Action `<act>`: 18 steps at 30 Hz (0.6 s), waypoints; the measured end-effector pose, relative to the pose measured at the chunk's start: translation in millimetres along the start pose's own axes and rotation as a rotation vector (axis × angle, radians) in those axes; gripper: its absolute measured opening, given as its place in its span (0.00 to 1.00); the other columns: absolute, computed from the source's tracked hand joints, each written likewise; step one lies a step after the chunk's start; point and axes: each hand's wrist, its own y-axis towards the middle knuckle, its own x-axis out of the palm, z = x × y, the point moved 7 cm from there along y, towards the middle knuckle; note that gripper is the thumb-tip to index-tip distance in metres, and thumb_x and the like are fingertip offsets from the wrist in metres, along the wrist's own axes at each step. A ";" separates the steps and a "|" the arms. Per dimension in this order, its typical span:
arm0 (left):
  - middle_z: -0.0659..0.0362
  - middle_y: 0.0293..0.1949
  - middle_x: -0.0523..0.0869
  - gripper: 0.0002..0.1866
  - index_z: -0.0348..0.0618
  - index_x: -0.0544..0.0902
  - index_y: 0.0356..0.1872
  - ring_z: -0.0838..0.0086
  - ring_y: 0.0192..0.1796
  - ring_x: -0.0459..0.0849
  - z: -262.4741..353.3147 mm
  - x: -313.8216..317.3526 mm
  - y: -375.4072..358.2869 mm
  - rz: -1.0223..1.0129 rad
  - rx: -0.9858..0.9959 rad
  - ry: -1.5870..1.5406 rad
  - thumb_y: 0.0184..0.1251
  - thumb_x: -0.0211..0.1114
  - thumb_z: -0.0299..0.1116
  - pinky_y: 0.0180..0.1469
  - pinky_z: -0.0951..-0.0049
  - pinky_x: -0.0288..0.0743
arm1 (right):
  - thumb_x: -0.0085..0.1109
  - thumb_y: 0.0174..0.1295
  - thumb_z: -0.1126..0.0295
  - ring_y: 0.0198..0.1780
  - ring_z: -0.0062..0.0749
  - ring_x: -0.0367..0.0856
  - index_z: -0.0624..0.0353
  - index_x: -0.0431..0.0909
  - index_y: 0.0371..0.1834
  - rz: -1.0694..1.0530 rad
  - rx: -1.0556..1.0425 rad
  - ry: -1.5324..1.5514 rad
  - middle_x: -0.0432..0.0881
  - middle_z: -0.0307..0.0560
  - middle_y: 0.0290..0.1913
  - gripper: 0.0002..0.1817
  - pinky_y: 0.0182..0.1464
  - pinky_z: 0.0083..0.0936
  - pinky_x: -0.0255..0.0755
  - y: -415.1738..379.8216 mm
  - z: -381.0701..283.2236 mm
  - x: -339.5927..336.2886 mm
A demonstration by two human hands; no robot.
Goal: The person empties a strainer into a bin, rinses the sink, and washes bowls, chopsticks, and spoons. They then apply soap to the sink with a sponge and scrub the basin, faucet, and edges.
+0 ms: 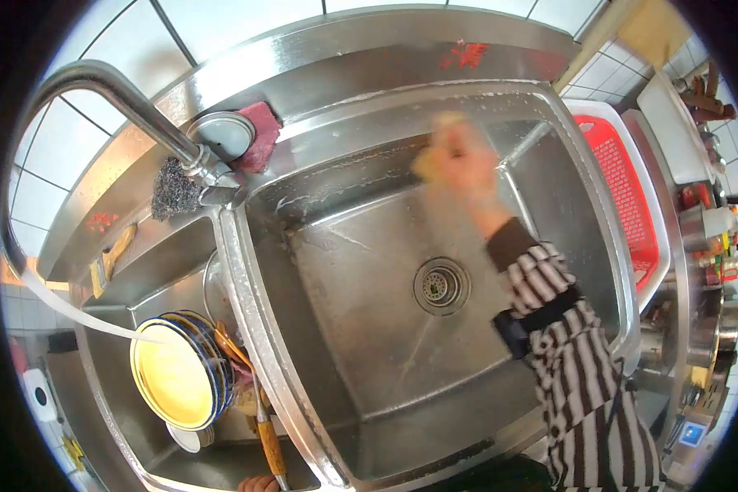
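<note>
My right hand (pixel 461 160), blurred by motion, is closed on a yellowish sponge or cloth (pixel 428 166) against the far wall of the large steel sink basin (pixel 369 279). A striped sleeve covers that arm. My left hand (pixel 259 484) shows only as a few fingers at the bottom edge, beside a wooden-handled utensil (pixel 270 443); its grip is hidden. In the left basin stands a stack of plates with a yellow one (pixel 170 374) on top, under a stream of water from the faucet (pixel 123 94).
Behind the basins lie a steel scourer (pixel 175 190), a round lid (pixel 222 136) and a dark red cloth (pixel 259 135). A brush (pixel 113 261) rests at the left ledge. To the right stands a red basket (pixel 623 197) in a white tub. The drain (pixel 442 286) is uncovered.
</note>
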 end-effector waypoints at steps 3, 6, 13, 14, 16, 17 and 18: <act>0.45 0.39 0.75 0.18 0.34 0.73 0.40 0.51 0.43 0.72 2.7 -2.4 3.9 0.028 -0.004 -0.028 0.60 0.47 0.41 0.48 0.53 0.63 | 0.56 0.51 0.67 0.36 0.48 0.74 0.57 0.70 0.30 0.103 -0.079 -0.453 0.73 0.50 0.32 0.08 0.37 0.38 0.69 37.6 94.0 -59.9; 0.45 0.39 0.75 0.18 0.34 0.74 0.39 0.52 0.43 0.73 -0.4 -0.9 1.7 0.050 -0.021 0.002 0.60 0.47 0.41 0.48 0.53 0.63 | 0.58 0.48 0.69 0.35 0.47 0.74 0.58 0.69 0.27 0.202 0.199 -0.494 0.73 0.49 0.32 0.08 0.38 0.38 0.68 49.6 136.4 -82.3; 0.45 0.40 0.75 0.18 0.34 0.74 0.40 0.51 0.43 0.72 -8.3 10.9 -9.4 0.047 0.005 0.014 0.59 0.48 0.40 0.48 0.52 0.62 | 0.56 0.49 0.73 0.35 0.39 0.74 0.57 0.74 0.29 0.112 0.174 0.441 0.75 0.46 0.32 0.04 0.40 0.28 0.69 -18.6 50.8 25.9; 0.45 0.40 0.75 0.19 0.34 0.73 0.40 0.51 0.43 0.72 -0.5 3.6 -1.3 0.067 0.006 0.012 0.60 0.48 0.41 0.48 0.52 0.63 | 0.54 0.50 0.73 0.36 0.40 0.74 0.58 0.75 0.29 0.053 -0.140 0.218 0.75 0.48 0.31 0.04 0.40 0.30 0.69 -30.9 3.5 46.1; 0.45 0.40 0.75 0.19 0.34 0.73 0.40 0.51 0.43 0.72 5.5 -1.7 2.0 0.085 0.023 -0.004 0.61 0.48 0.42 0.47 0.52 0.63 | 0.54 0.48 0.75 0.41 0.42 0.75 0.55 0.76 0.35 -0.263 -0.222 0.119 0.77 0.47 0.37 0.09 0.44 0.33 0.70 -53.3 -69.3 96.3; 0.45 0.40 0.75 0.20 0.33 0.73 0.40 0.51 0.43 0.73 1.5 0.0 -2.1 0.067 0.019 -0.002 0.62 0.47 0.43 0.47 0.52 0.63 | 0.51 0.52 0.72 0.41 0.44 0.74 0.56 0.76 0.36 -0.320 -0.329 0.211 0.76 0.48 0.39 0.09 0.44 0.34 0.70 -66.6 -102.1 116.8; 0.44 0.40 0.75 0.21 0.33 0.73 0.40 0.51 0.42 0.73 -0.7 2.8 -3.5 0.053 0.021 0.000 0.63 0.46 0.44 0.46 0.52 0.64 | 0.49 0.53 0.71 0.40 0.45 0.75 0.57 0.75 0.37 -0.155 -0.430 0.478 0.75 0.50 0.38 0.10 0.44 0.37 0.70 -81.7 -125.7 132.5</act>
